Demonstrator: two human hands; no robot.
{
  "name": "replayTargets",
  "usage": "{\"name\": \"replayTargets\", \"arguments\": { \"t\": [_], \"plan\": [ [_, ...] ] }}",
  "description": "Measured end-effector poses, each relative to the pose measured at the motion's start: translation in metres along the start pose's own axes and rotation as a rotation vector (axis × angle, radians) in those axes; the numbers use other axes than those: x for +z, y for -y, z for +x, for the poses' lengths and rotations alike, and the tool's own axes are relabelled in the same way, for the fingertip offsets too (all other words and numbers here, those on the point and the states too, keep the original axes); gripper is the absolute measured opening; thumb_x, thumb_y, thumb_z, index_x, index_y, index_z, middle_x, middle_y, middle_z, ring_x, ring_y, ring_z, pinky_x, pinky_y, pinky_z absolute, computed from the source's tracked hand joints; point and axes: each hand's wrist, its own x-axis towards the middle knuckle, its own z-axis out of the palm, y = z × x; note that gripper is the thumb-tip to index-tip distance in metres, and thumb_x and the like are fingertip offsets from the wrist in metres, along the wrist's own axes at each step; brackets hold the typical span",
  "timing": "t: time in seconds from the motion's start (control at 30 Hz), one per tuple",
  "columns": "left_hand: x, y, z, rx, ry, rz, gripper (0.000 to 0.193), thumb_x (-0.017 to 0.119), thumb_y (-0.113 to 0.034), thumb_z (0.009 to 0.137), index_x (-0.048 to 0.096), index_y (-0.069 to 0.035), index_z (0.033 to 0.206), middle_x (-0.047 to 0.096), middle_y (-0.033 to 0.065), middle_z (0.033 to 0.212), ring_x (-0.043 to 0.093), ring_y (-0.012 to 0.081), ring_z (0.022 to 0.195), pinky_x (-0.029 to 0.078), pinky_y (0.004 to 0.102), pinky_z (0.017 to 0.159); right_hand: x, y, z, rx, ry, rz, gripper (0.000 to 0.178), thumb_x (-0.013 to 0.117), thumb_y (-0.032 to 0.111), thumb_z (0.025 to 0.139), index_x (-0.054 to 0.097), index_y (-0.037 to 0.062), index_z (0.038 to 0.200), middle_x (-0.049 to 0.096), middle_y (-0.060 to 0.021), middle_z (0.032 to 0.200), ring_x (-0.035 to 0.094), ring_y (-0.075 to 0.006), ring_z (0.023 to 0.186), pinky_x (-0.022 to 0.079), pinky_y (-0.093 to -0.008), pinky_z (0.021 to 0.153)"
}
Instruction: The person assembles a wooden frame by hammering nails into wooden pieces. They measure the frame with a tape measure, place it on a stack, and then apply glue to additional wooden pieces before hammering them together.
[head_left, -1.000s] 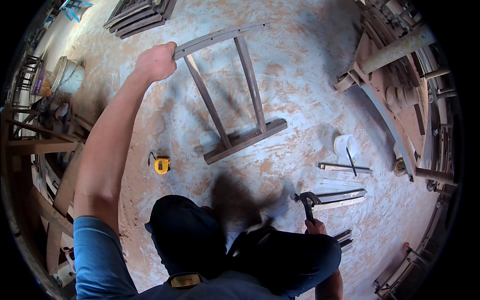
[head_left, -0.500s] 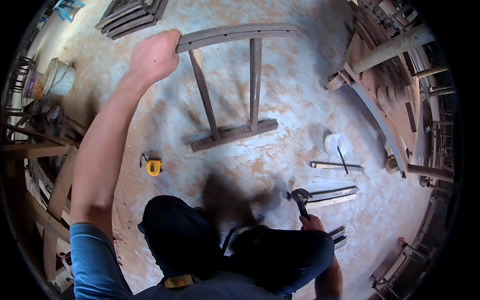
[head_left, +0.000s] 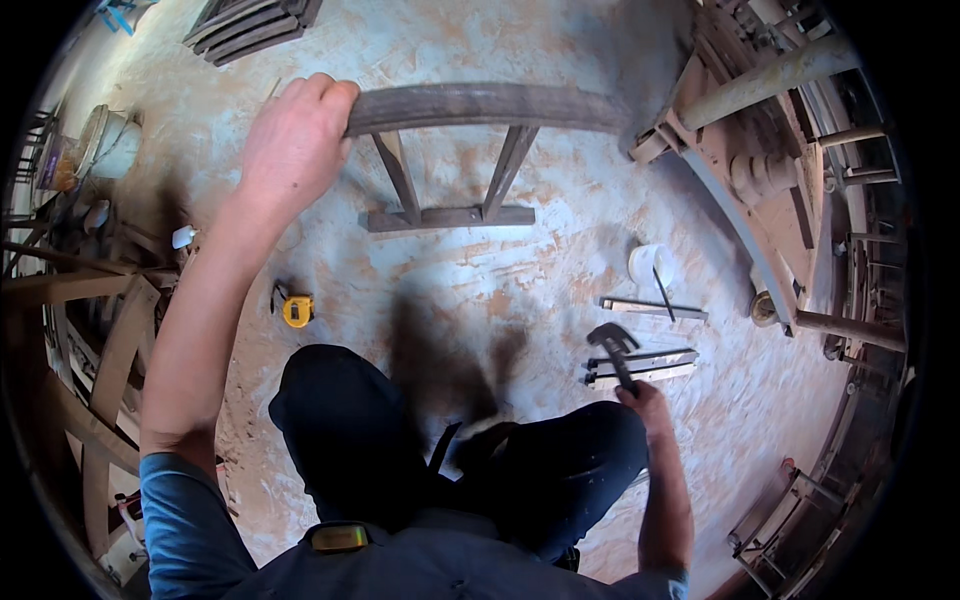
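My left hand (head_left: 298, 140) is wrapped round the left end of the upper rail of a dark wooden frame (head_left: 480, 107). Two slats join that rail to a lower rail (head_left: 450, 218), which rests on the floor, so the frame stands upright. My right hand (head_left: 648, 405) grips a claw hammer (head_left: 617, 352) by its handle, off to the right beyond my knee and well apart from the frame. Just past the hammer lie several thin wooden strips (head_left: 645, 372).
A yellow tape measure (head_left: 297, 311) lies on the floor at left. Right of centre stands a white tub (head_left: 651, 266) with a dark rod leaning in it, near another strip (head_left: 655, 309). Stacked frames (head_left: 250, 28) lie at far left; a wooden workpiece (head_left: 740, 200) stands at right.
The frame's upper rail has tipped toward me and turned, showing its broad face. My right hand has raised the hammer slightly away from my knee. My left hand keeps its hold.
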Motion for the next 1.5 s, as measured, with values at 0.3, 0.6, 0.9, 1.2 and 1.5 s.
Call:
{"name": "replayTargets", "arguments": {
  "t": [0.3, 0.6, 0.9, 1.2, 1.5],
  "plan": [
    [-0.025, -0.002, -0.014, -0.197, 0.22, -0.042, 0.029, 0.076, -0.015, 0.071, 0.058, -0.004, 0.091, 0.062, 0.0139, 0.092, 0.062, 0.034, 0.093, 0.053, 0.0442, 0.076, -0.136, 0.203, -0.094, -0.577, -0.104, 0.55, 0.019, 0.065, 0.008, 0.09, 0.059, 0.0001, 0.106, 0.057, 0.0004, 0.076, 0.051, -0.0056, 0.064, 0.044, -0.0229, 0.058],
    [-0.009, -0.011, -0.024, -0.161, 0.143, 0.026, 0.024, 0.073, -0.009, 0.071, 0.057, -0.006, 0.088, 0.063, 0.0114, 0.085, 0.065, 0.0296, 0.084, 0.055, 0.0395, 0.068, -0.084, 0.32, -0.097, -0.768, -0.059, 0.046, 0.037, 0.062, 0.028, 0.093, 0.057, 0.0022, 0.119, 0.065, -0.0225, 0.078, 0.065, -0.0409, 0.077, 0.05, -0.045, 0.069],
    [-0.009, -0.008, -0.023, -0.105, 0.14, 0.069, 0.022, 0.071, -0.008, 0.071, 0.055, -0.004, 0.087, 0.063, 0.0122, 0.083, 0.066, 0.0281, 0.08, 0.055, 0.0375, 0.064, -0.079, 0.339, -0.078, -0.729, -0.028, -0.127, 0.034, 0.059, 0.032, 0.096, 0.058, 0.0009, 0.11, 0.064, -0.024, 0.076, 0.063, -0.0446, 0.076, 0.049, -0.0483, 0.068],
    [-0.008, -0.006, -0.024, -0.061, 0.084, 0.112, 0.014, 0.065, -0.006, 0.073, 0.056, -0.006, 0.083, 0.062, 0.0104, 0.077, 0.066, 0.0261, 0.075, 0.055, 0.0358, 0.061, -0.091, 0.357, -0.08, -0.647, -0.026, -0.271, 0.04, 0.059, 0.036, 0.095, 0.056, -0.0036, 0.098, 0.064, -0.0267, 0.076, 0.063, -0.0459, 0.077, 0.05, -0.0505, 0.069],
    [-0.007, -0.004, -0.025, -0.114, 0.127, 0.085, 0.014, 0.063, -0.006, 0.076, 0.056, -0.005, 0.088, 0.062, 0.011, 0.08, 0.066, 0.0275, 0.079, 0.055, 0.0376, 0.065, -0.108, 0.368, -0.092, -0.705, -0.045, -0.192, 0.041, 0.057, 0.039, 0.095, 0.057, -0.0028, 0.096, 0.063, -0.0272, 0.074, 0.063, -0.0461, 0.078, 0.049, -0.0504, 0.069]
  ]
}}
